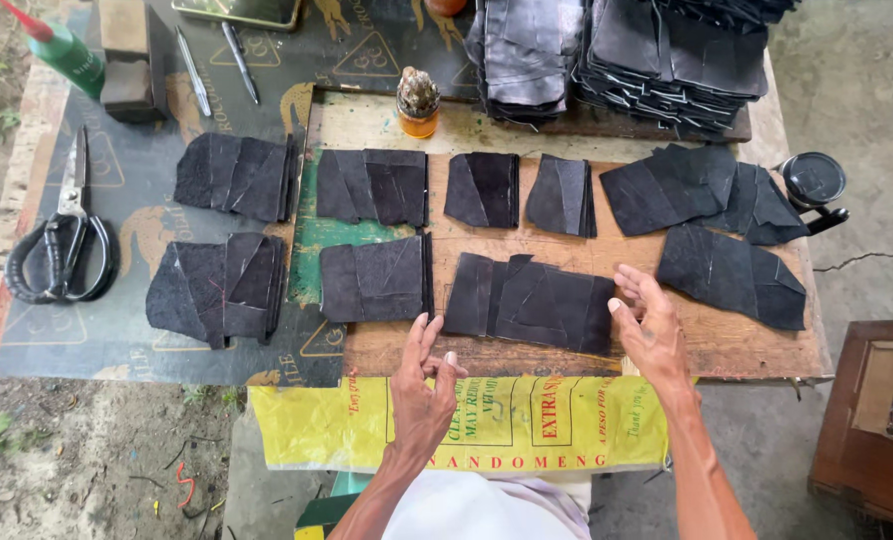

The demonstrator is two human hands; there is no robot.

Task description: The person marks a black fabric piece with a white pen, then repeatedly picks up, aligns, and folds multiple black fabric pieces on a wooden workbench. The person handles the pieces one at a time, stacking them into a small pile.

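Looks like mid-sorting: both hands flank the dark leather stack [531, 303] near the table's [726, 345] front edge, left hand [423, 385] and right hand [649, 328] fingers spread, holding nothing. Probably squaring it needs even pressure.

Bare board [726, 345] lies right of the right hand [651, 335]; leather stacks [531, 300] crowd everything ahead, scissors [61, 240] far left.

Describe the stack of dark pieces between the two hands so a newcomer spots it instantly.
On the wooden board, look at the front row of black leather stacks nearest the person. The fanned stack lies between the left hand and right hand. Unlike its squared-up neighbours, it is the widest, spread sideways.
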